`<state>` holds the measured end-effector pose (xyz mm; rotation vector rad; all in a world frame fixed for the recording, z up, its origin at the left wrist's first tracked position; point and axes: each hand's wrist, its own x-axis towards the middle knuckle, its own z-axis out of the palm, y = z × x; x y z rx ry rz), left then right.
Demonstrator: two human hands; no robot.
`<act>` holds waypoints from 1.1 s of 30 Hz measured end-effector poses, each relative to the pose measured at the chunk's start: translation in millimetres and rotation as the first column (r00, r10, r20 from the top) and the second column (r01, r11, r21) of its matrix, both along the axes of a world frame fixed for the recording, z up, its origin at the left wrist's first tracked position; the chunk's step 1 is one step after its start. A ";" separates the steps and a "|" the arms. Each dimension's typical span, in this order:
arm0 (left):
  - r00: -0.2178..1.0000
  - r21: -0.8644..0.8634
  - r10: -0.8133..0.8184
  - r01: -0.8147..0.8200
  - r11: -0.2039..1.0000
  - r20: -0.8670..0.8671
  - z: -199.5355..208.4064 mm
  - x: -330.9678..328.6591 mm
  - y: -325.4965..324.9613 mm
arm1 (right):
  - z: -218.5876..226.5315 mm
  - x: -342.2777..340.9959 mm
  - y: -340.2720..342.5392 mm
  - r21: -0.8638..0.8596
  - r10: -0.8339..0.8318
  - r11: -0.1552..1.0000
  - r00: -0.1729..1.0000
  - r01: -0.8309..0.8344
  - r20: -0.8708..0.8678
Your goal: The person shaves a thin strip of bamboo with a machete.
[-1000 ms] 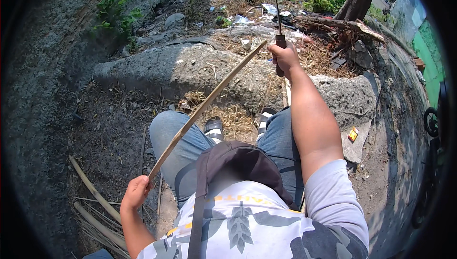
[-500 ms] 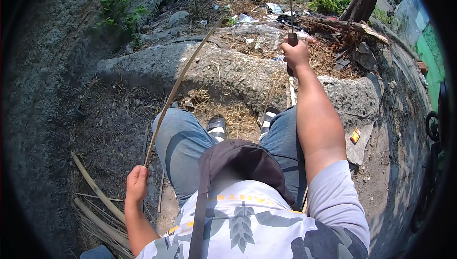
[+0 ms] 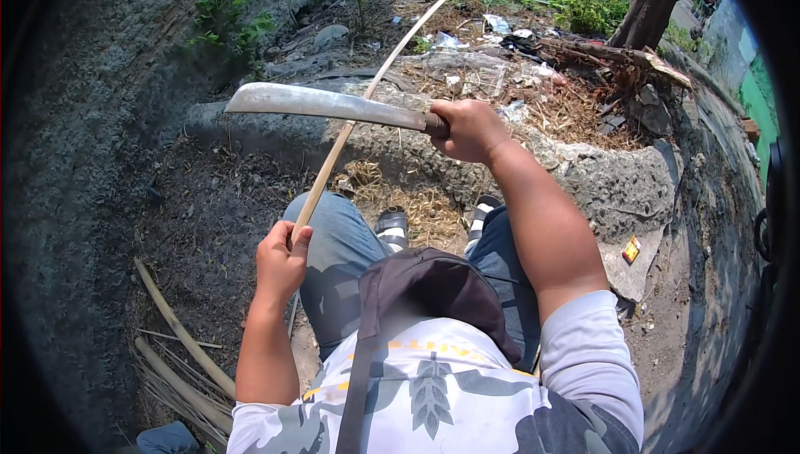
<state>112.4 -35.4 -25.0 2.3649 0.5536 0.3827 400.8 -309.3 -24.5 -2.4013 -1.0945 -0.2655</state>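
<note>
My right hand (image 3: 471,130) is closed round the dark handle of a machete (image 3: 325,102), whose broad, worn metal blade points left. In front of my left knee, my left hand (image 3: 282,258) grips the lower end of a long, thin wooden strip (image 3: 333,154). From there the strip slants up and away to the right, tapering toward its far tip. The blade crosses over the strip about midway along; whether they touch I cannot tell.
A rough concrete ledge (image 3: 408,133) runs ahead of my feet, with dry shavings (image 3: 425,208) below it. Curved stalks (image 3: 179,329) and thin strips lie at lower left. A tree trunk (image 3: 654,4) stands at far right, near scattered litter. A stone wall (image 3: 100,120) rises on the left.
The machete has swung from pointing away, nearly edge-on, to lying across leftward over the strip. My left hand has moved up and right, carrying the strip with it.
</note>
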 end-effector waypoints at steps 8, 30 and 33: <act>0.995 0.069 -0.041 0.035 0.997 0.089 -1.3 -2.3 -15.3 | -7.5 14.4 -3.4 0.082 0.010 0.997 0.974 0.009 -0.225; 0.999 -0.034 0.006 -0.005 0.999 0.050 -12.3 -2.7 -26.7 | -13.7 -3.0 12.4 -0.001 0.122 0.992 0.964 -0.126 -0.235; 0.999 -0.086 0.028 -0.025 0.996 0.032 -8.0 -0.6 -29.2 | 1.5 -6.8 13.3 -0.147 0.120 0.978 0.973 -0.151 -0.199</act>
